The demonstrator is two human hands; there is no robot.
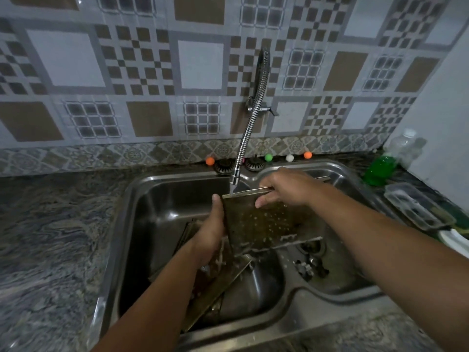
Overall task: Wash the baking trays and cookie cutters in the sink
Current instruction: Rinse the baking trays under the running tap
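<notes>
A bottle of green liquid (380, 171) stands on the marbled countertop (50, 224) at the right, beside a clear plastic container (418, 209). Small orange, green and white balls (268, 157) sit along the patterned tile wall (142, 72).

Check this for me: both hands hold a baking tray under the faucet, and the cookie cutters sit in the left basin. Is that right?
One thing is wrong: the cookie cutters sit in the right basin, near its drain, not the left. The head view shows it. The rest holds: the left hand and right hand both hold a baking tray under the faucet.
</notes>
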